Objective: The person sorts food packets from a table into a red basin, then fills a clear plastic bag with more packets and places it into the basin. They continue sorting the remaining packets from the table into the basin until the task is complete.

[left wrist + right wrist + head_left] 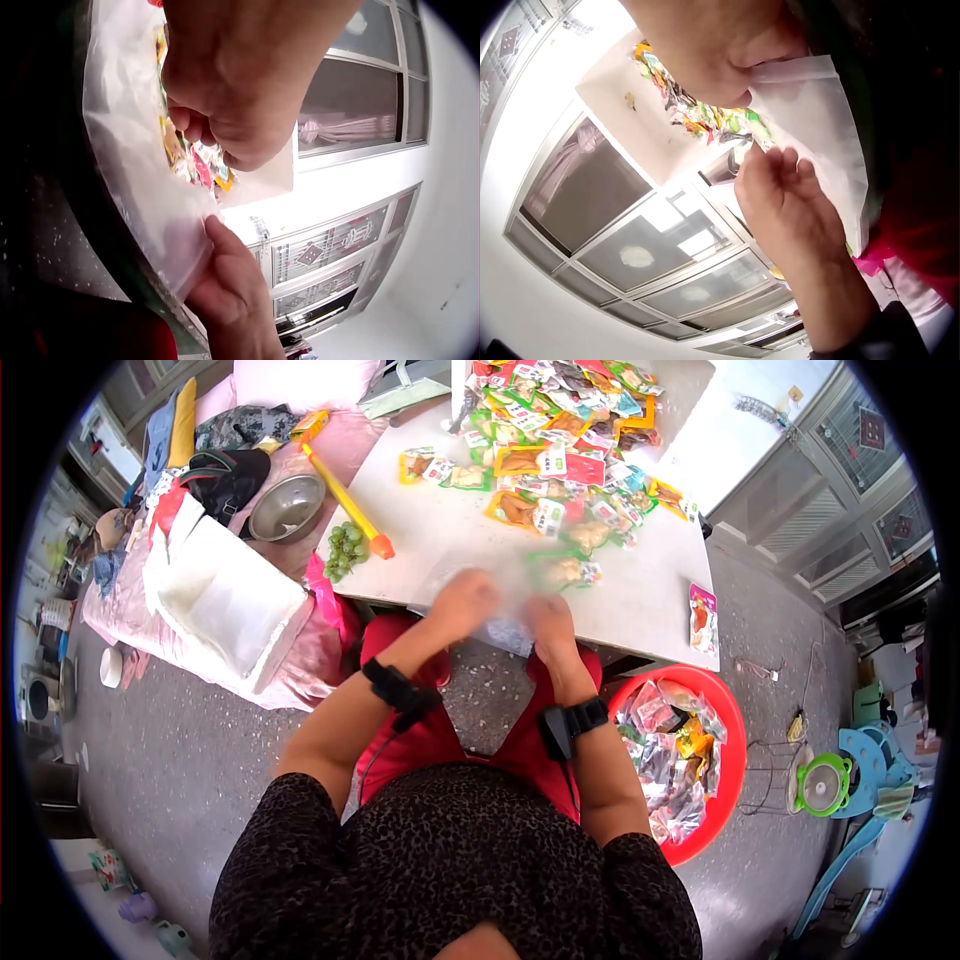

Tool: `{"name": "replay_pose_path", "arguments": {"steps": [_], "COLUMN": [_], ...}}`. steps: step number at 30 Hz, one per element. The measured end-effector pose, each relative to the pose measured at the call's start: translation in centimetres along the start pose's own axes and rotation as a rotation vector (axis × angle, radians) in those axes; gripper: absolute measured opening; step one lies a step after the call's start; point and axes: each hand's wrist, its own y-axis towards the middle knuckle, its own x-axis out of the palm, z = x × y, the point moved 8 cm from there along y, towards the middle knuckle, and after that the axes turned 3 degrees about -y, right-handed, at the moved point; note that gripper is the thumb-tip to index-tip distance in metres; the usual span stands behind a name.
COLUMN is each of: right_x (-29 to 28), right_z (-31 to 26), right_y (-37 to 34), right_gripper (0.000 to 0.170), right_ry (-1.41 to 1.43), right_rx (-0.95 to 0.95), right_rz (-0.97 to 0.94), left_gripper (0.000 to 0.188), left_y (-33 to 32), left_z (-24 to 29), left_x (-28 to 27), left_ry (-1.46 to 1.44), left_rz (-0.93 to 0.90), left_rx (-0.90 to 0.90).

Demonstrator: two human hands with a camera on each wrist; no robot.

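A thin translucent plastic bag lies slack along the table's front edge. My right hand pinches one end of it, with the thumb on top of the film in the left wrist view. Across from it, my left hand hovers above the bag, blurred in the head view. Its fingers curl loosely in the right wrist view, and no film shows between them. Just beyond my right hand lies a clear snack packet with green edging.
Many colourful snack packets are heaped on the white table. Grapes and a yellow stick lie at its left; a purple-red packet at its right edge. A red tub of packets stands right; a foam box left.
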Motion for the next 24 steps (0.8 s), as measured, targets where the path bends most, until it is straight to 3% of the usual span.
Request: {"name": "replay_pose_path", "arguments": {"steps": [4, 8, 11, 15, 24], "right_x": [1.8, 1.6, 1.6, 1.9, 1.1], "right_z": [-1.6, -1.7, -1.9, -2.4, -0.5], "right_y": [-0.4, -0.4, -0.8, -1.5, -0.6], "right_gripper": [0.011, 0.012, 0.012, 0.010, 0.008], "right_ry": [0.115, 0.176, 0.140, 0.058, 0.089], "right_rx": [0.049, 0.074, 0.082, 0.188, 0.124], "right_rz": [0.014, -0.031, -0.022, -0.008, 0.045], "left_gripper": [0.024, 0.028, 0.029, 0.028, 0.026], "left_y": [0.0, 0.3, 0.4, 0.1, 0.1], "left_z": [-0.2, 1.0, 0.5, 1.6, -0.1], "left_x": [4.2, 4.3, 4.9, 4.5, 5.0], "left_ry": [-0.038, -0.098, 0.108, 0.136, 0.149], "left_rz": [-0.216, -0.232, -0.245, -0.216, -0.164], "left_rx": [-0.132, -0.194, -0.176, -0.228, -0.196]}}
